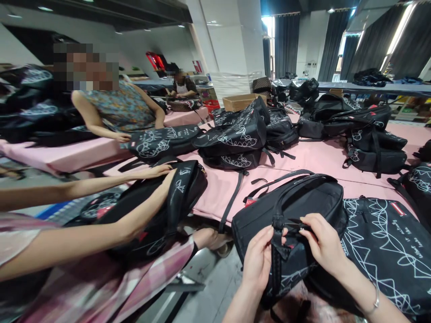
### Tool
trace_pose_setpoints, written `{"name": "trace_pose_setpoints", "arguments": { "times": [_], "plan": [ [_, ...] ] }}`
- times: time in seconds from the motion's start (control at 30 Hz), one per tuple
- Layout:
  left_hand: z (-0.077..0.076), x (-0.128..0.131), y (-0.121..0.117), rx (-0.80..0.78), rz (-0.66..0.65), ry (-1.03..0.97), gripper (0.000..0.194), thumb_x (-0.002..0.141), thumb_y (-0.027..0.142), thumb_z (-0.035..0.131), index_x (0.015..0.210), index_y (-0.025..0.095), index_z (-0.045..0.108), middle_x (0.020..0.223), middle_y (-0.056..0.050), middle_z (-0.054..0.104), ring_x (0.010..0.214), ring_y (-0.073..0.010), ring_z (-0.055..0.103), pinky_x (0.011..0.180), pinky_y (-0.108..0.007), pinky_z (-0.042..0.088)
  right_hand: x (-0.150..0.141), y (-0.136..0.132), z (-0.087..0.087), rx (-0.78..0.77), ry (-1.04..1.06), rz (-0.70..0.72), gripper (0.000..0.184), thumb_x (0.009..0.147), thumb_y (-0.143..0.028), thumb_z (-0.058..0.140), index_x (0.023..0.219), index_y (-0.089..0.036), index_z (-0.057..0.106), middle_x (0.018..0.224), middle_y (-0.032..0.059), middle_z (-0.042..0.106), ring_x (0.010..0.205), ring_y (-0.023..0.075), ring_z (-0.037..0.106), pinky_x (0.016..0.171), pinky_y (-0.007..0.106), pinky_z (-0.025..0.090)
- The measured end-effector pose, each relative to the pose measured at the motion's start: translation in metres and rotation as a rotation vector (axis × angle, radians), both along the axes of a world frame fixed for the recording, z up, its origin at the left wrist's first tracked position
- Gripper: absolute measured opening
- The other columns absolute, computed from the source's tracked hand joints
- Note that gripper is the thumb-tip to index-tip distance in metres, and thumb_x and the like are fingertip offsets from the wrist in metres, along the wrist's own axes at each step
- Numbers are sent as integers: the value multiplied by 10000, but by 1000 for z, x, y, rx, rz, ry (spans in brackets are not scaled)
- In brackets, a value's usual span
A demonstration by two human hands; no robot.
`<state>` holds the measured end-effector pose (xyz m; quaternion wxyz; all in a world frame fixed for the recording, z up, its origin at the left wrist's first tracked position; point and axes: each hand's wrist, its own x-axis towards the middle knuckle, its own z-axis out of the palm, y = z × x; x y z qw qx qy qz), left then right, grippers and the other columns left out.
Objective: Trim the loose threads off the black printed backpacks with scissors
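Note:
A black backpack (256,215) lies tilted before me at the table's edge, its strap and handle towards me. My left hand (257,258) is closed round the backpack's shoulder strap (276,264), close to where it joins the bag. Pinched in my right hand (325,242) is a pair of small dark thread snips (293,223). Their pointed tip is at the strap's stitched end, beside my left fingers. Whether the blades touch a thread is too small to tell. Under my right forearm lies another black backpack (380,242) with white scribble print.
To my left, a co-worker's arms (134,215) handle a black backpack (188,188). Across the pink table (215,193) another person (124,103) touches a printed backpack (164,141). Piled backpacks (235,134) stand at the middle, with more (377,148) at the right. A cardboard box (239,102) sits behind.

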<state>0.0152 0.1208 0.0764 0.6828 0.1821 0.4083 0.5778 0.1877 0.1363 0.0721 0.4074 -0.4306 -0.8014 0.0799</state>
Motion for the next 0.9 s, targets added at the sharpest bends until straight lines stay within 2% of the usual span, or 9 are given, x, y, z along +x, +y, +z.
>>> {"name": "trace_pose_setpoints", "arguments": {
  "times": [0.37, 0.57, 0.9],
  "plan": [
    [0, 1, -1, -7, -6, 2, 247, 612, 243, 722, 807, 94, 691, 761, -95, 713, 676, -185, 663, 640, -259, 524, 0, 1, -1, -23, 15, 26, 229, 874, -165, 424, 1081, -197, 519, 957, 101, 589, 887, 211, 585, 747, 357, 516],
    [1, 1, -1, 17, -20, -5, 220, 629, 229, 713, 801, 93, 694, 771, -96, 711, 725, -200, 664, 685, -282, 530, 0, 0, 0, -46, 15, 58, 223, 874, -162, 422, 1074, -193, 517, 952, 98, 589, 886, 208, 582, 746, 353, 518],
    [0, 1, -2, 31, -42, -11, 206, 657, 227, 696, 814, 94, 693, 749, -91, 707, 655, -181, 652, 646, -280, 534, 1, -2, 0, -79, 16, 67, 230, 876, -156, 417, 1084, -183, 511, 962, 100, 585, 897, 208, 575, 764, 353, 512]
  ]
}}
